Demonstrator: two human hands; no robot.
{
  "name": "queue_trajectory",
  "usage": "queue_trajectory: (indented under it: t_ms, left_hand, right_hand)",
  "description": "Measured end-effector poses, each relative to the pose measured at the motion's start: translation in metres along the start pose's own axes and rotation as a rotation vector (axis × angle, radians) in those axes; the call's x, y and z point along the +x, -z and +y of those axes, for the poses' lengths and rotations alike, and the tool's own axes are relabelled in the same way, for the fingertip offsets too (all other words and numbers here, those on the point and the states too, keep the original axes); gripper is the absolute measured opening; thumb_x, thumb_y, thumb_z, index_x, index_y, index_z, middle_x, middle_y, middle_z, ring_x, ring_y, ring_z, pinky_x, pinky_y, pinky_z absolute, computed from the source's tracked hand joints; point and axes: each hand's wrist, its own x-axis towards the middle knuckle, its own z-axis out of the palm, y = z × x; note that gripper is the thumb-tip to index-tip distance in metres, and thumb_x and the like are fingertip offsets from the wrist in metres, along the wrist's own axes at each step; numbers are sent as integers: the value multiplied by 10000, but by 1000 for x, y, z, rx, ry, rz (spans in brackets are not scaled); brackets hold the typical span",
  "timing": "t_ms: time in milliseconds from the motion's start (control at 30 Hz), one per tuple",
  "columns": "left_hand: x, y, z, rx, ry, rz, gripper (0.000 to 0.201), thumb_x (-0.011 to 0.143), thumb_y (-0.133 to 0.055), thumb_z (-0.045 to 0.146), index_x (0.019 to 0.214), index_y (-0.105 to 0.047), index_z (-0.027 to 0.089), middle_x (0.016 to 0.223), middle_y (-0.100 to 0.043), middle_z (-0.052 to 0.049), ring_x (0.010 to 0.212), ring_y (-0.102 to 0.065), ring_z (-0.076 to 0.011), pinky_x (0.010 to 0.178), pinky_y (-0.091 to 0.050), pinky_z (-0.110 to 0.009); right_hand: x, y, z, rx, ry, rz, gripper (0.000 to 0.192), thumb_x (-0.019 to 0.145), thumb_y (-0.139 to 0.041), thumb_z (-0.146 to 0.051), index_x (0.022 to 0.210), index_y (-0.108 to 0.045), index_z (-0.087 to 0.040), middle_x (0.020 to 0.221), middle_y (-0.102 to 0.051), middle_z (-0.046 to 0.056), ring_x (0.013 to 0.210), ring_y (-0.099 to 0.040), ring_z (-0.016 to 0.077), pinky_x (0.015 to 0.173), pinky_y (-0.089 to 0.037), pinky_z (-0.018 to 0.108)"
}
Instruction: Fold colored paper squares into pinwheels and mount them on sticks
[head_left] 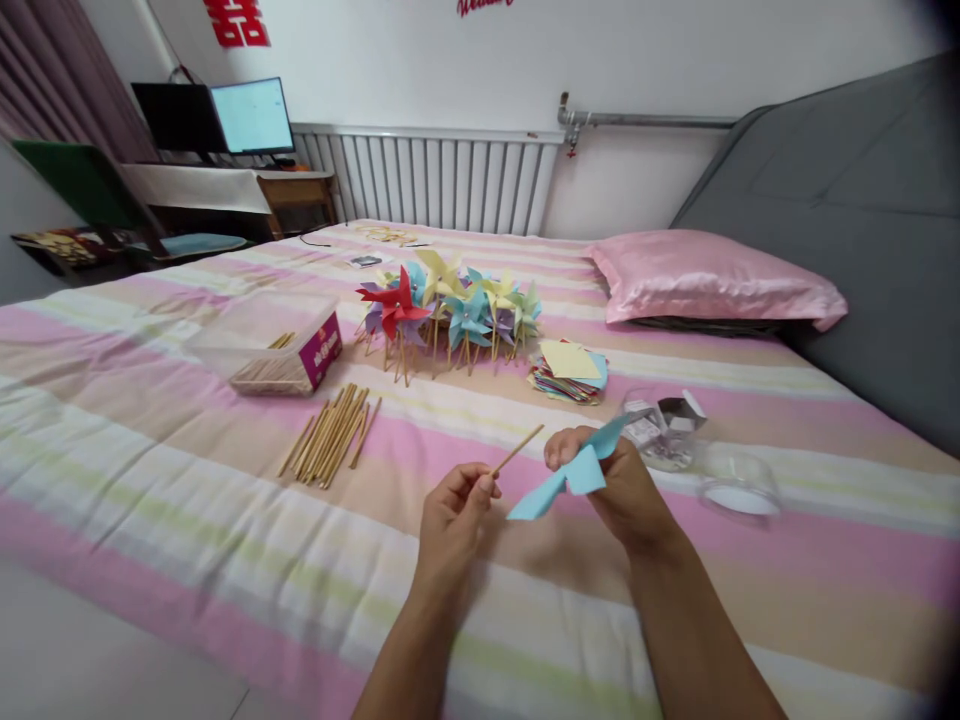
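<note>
Bright, even indoor light; soft shadows; edges warped, corners dark.

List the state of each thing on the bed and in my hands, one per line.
Left hand: pinching a wooden stick.
Right hand: holding folded blue paper.
Loose sticks: lying in a pile.
Pinwheels: finished, bunched together.
Paper squares: stacked.
Stick box: open.
Clear jar: on its side.
</note>
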Motion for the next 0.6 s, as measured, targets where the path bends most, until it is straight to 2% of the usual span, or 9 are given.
queue_trajectory:
  t_ms: [100,200,233,333,467,600]
  left_hand:
    - [0,-11,-4,-71,52,-53,205,744,-674,359,798,-647,163,701,-578,-2,617,-463,-85,591,-363,-192]
    - [1,-18,-6,-144,111,-80,176,716,-703,316,794,-647,169,719,-580,1,615,-473,-82,579,-370,-187]
    - [1,-19,-6,-166,124,-84,169,707,-711,301,795,-647,173,725,-582,2,618,-481,-83,581,-375,-187]
    - [1,-19,-5,-215,124,-79,178,669,-739,271,789,-650,175,734,-584,2,608,-485,-81,568,-377,-185]
    - [3,-17,-8,-227,94,-85,178,657,-748,242,792,-653,174,731,-580,-2,613,-475,-80,567,-374,-183]
    - [4,-14,-13,-205,93,-90,150,704,-716,262,816,-652,186,758,-596,-12,669,-495,-95,616,-391,-195]
  right_hand:
    - [0,4,-6,-35,121,39,159,716,-727,-356,687,-666,-212,875,-650,62,795,-590,189,645,-470,281]
    - [0,3,-11,-19,177,9,27,735,-719,-239,745,-693,-242,1047,-649,44,894,-606,178,731,-494,276]
    - [-1,2,-12,-8,182,-11,52,745,-708,-206,764,-700,-253,1074,-651,37,904,-615,172,740,-502,273]
    - [-1,-3,-15,16,199,-47,126,760,-687,-149,791,-712,-268,1003,-698,24,870,-650,161,702,-525,251]
    - [-1,-8,-16,45,224,-34,118,762,-692,-154,805,-718,-261,828,-729,15,847,-669,158,706,-539,240]
    - [-2,-9,-15,89,212,-19,101,763,-694,-165,804,-716,-255,857,-736,24,818,-680,158,695,-553,248]
